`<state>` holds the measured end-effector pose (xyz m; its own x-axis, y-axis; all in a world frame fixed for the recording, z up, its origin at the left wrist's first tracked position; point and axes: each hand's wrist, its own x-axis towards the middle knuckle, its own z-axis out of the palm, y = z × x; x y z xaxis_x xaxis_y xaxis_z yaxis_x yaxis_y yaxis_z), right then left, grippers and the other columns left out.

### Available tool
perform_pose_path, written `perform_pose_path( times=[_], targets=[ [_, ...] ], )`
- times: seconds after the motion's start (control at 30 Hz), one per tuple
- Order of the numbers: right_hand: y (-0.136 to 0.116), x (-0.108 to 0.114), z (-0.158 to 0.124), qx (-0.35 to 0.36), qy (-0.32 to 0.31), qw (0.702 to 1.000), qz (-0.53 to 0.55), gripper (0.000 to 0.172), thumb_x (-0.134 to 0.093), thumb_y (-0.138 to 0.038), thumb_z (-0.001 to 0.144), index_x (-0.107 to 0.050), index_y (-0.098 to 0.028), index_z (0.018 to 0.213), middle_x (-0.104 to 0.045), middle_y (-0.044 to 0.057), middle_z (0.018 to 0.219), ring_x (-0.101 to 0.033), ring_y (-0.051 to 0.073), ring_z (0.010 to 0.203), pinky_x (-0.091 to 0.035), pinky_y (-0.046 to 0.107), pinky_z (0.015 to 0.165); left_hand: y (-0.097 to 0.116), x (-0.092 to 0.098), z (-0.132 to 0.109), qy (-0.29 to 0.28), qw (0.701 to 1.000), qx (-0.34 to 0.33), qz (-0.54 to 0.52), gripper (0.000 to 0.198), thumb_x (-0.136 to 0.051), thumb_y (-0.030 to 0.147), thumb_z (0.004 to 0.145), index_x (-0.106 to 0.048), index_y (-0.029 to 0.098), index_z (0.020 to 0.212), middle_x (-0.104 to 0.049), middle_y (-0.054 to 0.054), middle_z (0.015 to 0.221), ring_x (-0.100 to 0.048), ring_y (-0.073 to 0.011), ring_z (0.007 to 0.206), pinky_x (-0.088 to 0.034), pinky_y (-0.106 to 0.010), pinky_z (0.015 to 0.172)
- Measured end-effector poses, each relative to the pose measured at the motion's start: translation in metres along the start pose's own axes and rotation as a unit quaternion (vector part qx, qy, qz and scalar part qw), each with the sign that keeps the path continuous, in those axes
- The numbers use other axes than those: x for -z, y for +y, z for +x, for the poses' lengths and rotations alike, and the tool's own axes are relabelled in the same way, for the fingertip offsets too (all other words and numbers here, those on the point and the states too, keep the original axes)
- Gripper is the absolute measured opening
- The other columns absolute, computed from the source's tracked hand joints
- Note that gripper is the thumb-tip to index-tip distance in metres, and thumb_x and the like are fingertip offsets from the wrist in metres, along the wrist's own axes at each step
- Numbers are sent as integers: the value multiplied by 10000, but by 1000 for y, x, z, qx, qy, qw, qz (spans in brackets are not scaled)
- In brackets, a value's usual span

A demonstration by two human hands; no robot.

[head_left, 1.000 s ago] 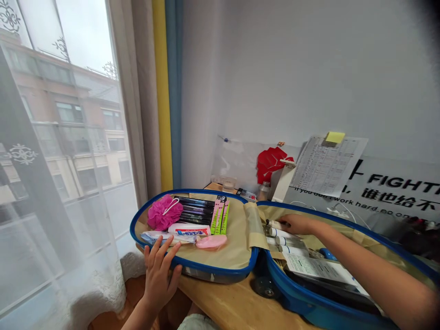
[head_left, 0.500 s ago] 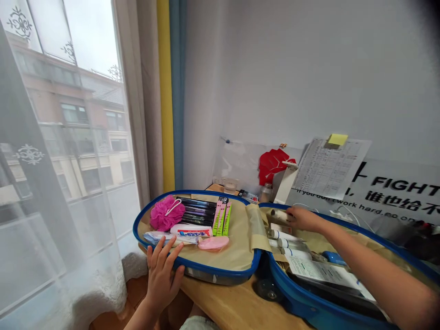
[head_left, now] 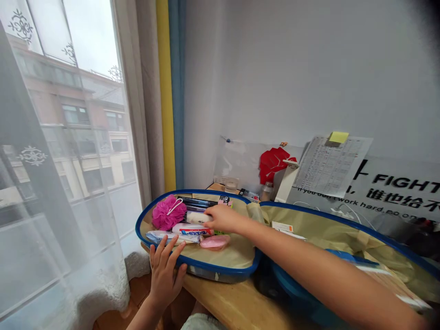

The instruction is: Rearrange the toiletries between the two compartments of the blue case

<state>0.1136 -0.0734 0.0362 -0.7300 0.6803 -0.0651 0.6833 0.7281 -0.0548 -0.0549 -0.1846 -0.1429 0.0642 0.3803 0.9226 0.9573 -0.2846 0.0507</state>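
Observation:
An open blue-rimmed suitcase [head_left: 237, 271] lies on the wooden table with its two halves side by side. My left hand [head_left: 165, 270] rests on the near rim of the left half, fingers spread. Over that half, my right hand [head_left: 220, 217] grips a small whitish cylinder [head_left: 196, 217] above several dark slim packs [head_left: 199, 203]. Left of it sits a magenta bath puff [head_left: 168, 212]. Closer to me are a toothpaste tube [head_left: 192, 229], a white-and-blue packet [head_left: 172, 236] and a pink oval case [head_left: 215, 242]. Pink-and-green boxes are mostly hidden by my right hand.
My right forearm covers much of the suitcase's right half, where a small white box [head_left: 282, 227] and a blue item [head_left: 350, 256] show. Behind stand a glass jar [head_left: 266, 191] and a white stand [head_left: 287, 183]. A sheer curtain [head_left: 68, 183] hangs at the left.
My right hand has moved left from the suitcase's right half to the left half, carrying the whitish cylinder. My left hand stays on the rim.

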Motion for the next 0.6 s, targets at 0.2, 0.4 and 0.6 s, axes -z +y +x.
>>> perform_pose_path(
  times=[0.2, 0.4, 0.6],
  targets=[
    [-29, -21, 27, 15, -33, 998, -44, 328, -550, -404, 884, -591, -160, 1100, -617, 62, 1116, -596, 170, 998, -502, 406, 875, 0, -2, -2, -2, 1000, 14, 2, 421, -454, 253, 875, -521, 215, 1288, -558, -101, 1312, -271, -254, 1403, -92, -489, 1167],
    [-36, -28, 33, 33, -32, 997, -58, 333, -557, -392, 881, -581, -162, 1120, -601, 67, 1149, -586, 178, 1025, -498, 413, 884, 0, -3, -3, -5, 1000, 19, 3, 441, -459, 249, 865, -515, 228, 1302, -547, -89, 1333, -267, -253, 1405, -91, -489, 1168],
    [-37, -33, 29, 51, -29, 997, -46, 332, -544, -389, 890, -577, -165, 1132, -603, 66, 1144, -588, 175, 1018, -500, 414, 882, 1, -2, -2, -2, 1000, 13, 4, 444, -461, 243, 863, -505, 210, 1304, -550, -102, 1322, -258, -249, 1409, -82, -482, 1171]
  ],
)
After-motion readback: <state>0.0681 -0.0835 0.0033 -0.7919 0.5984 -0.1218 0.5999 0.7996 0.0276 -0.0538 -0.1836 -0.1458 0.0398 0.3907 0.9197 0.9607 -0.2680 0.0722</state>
